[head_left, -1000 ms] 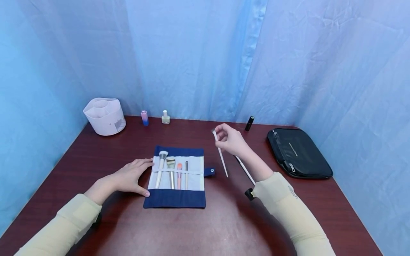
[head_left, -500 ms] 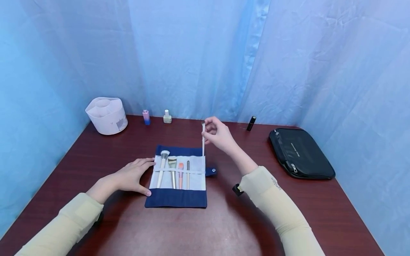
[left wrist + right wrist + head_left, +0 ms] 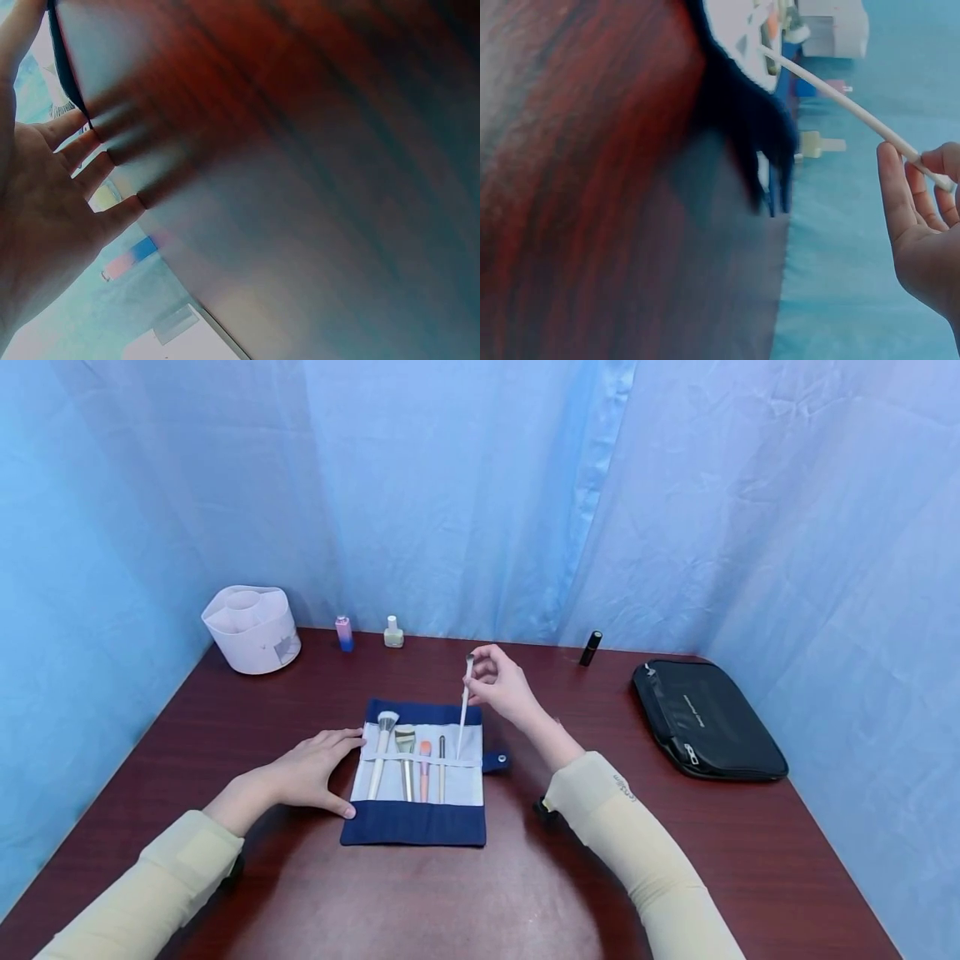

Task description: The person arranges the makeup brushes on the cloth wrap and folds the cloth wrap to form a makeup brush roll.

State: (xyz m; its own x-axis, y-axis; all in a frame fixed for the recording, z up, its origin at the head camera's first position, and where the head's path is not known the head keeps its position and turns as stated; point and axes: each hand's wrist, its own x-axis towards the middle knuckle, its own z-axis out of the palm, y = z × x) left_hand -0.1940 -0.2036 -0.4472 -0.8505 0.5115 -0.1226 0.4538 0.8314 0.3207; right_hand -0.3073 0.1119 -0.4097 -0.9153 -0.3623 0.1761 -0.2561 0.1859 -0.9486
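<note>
A navy and white makeup brush roll (image 3: 412, 825) lies unfolded on the table. Under its elastic band sit a large white brush (image 3: 380, 758), a flat gold-toned brush (image 3: 407, 768), a pink brush (image 3: 425, 772) and a slim dark-tipped brush (image 3: 442, 768). My left hand (image 3: 306, 774) rests at the roll's left edge, fingers and thumb spread. Between thumb and fingers my right hand (image 3: 504, 687) pinches a thin white makeup brush (image 3: 464, 710) near its bristles. This brush slants with its handle end down over the roll's right part, near the band; whether it touches cannot be told.
A white organizer (image 3: 251, 639), a pink-blue bottle (image 3: 344, 633), a nail polish bottle (image 3: 393, 632) and a black tube (image 3: 590, 648) stand along the back edge, before blue curtains. A black zip case (image 3: 708, 718) lies on the right. The roll's snap tab (image 3: 495, 762) sticks out rightward.
My right hand has carried the thin white brush leftward from beside the roll to above its right part. A white stick-like item that showed by the right forearm no longer shows. My left hand stays put.
</note>
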